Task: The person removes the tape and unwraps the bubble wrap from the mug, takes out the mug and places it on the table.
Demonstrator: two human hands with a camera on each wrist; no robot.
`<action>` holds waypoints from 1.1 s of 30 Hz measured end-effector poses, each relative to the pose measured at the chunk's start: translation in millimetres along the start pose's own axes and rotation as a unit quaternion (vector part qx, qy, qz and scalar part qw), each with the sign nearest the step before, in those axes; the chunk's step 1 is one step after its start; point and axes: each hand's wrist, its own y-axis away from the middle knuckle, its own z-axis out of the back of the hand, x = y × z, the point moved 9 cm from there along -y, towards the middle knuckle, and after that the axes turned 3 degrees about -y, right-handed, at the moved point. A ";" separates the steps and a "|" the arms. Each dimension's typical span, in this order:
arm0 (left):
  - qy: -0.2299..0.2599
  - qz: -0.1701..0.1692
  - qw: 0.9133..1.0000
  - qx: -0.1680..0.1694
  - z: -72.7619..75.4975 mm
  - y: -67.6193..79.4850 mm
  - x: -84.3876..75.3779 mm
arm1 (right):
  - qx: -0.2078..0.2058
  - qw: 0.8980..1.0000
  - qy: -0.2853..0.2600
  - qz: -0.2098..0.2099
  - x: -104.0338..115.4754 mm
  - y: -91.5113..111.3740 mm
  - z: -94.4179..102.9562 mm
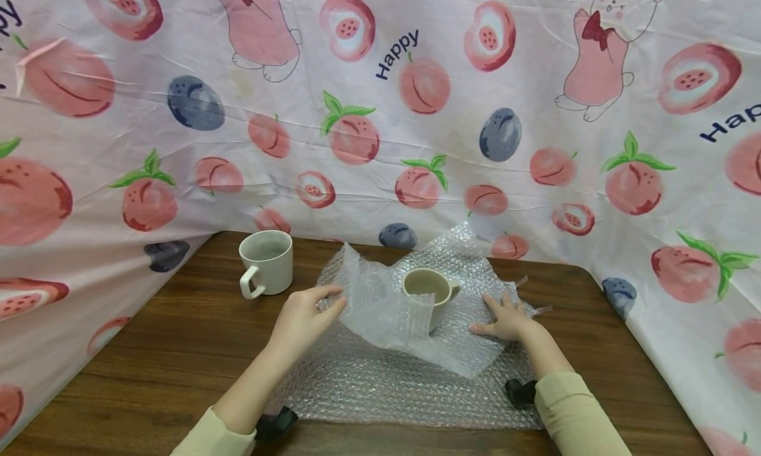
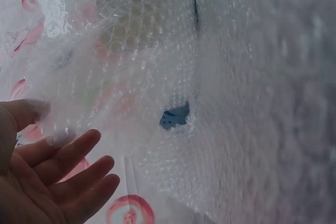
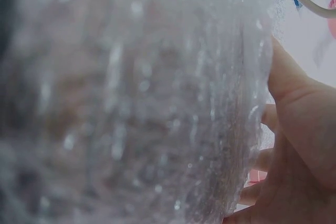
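Note:
A beige mug (image 1: 427, 285) stands on a sheet of bubble wrap (image 1: 392, 390), its handle turned to the right. A raised flap of the wrap (image 1: 380, 304) covers part of the mug's left and front sides. My left hand (image 1: 306, 318) pinches the flap's left edge between thumb and forefinger. In the left wrist view the other fingers (image 2: 79, 182) are loosely spread below the clear film. My right hand (image 1: 510, 320) rests on the wrap to the right of the mug with fingers spread. The right wrist view shows the right thumb (image 3: 289, 74) beside blurred wrap.
A white mug (image 1: 267, 264) stands at the back left of the brown wooden table (image 1: 143, 363), handle toward the front. Strips of clear tape (image 1: 542, 310) stick out at the wrap's right edge. A fruit-printed cloth (image 1: 368, 79) hangs behind and along both sides.

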 end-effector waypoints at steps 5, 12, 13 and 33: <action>-0.019 0.013 1.000 0.021 -0.3 3.9 6.9 | 0.000 1.000 -0.001 0.001 1.0 1.2 0.2; -0.042 0.028 0.997 0.052 -3.0 5.6 16.2 | 0.005 1.000 -0.012 0.001 0.2 1.8 -0.3; -0.045 0.030 0.997 0.056 -3.0 5.7 17.2 | 0.005 1.000 -0.014 -0.002 0.0 1.9 -0.1; -0.090 0.036 0.979 0.182 -17.8 15.0 29.5 | -0.002 1.000 -0.008 0.002 1.1 2.1 -0.3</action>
